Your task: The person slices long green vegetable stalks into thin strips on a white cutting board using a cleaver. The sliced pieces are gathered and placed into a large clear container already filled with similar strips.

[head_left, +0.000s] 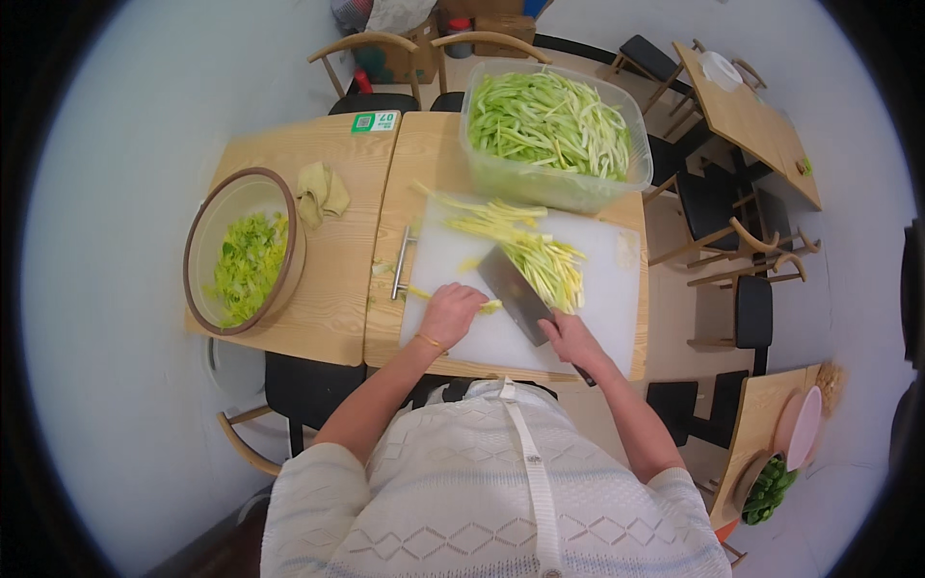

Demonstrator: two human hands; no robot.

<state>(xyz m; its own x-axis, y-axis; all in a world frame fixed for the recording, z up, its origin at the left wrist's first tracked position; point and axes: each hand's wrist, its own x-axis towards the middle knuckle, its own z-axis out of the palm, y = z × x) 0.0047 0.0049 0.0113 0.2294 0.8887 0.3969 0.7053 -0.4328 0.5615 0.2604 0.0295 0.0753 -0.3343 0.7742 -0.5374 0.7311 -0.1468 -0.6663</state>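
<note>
My right hand (577, 339) grips the dark handle of a cleaver (514, 292), its broad blade slanting over a white cutting board (607, 289). Pinched in my left hand (454, 312) is a pale yellow-green stalk (491, 307), its end pointing at the blade. Beyond the cleaver lies a pile of cut celery-like strips (545, 264), with longer stalks (488, 217) behind it. At the board's far side stands a clear plastic tub (556, 189) heaped with light green strips (542, 123).
To the left, a brown-rimmed basin (295, 238) holds chopped leaves (249, 260), with a crumpled yellow cloth (321, 193) beside it. A metal bar handle (401, 264) sits at the board's left edge. Wooden chairs (372, 42) line the table's far side; another table (759, 123) stands right.
</note>
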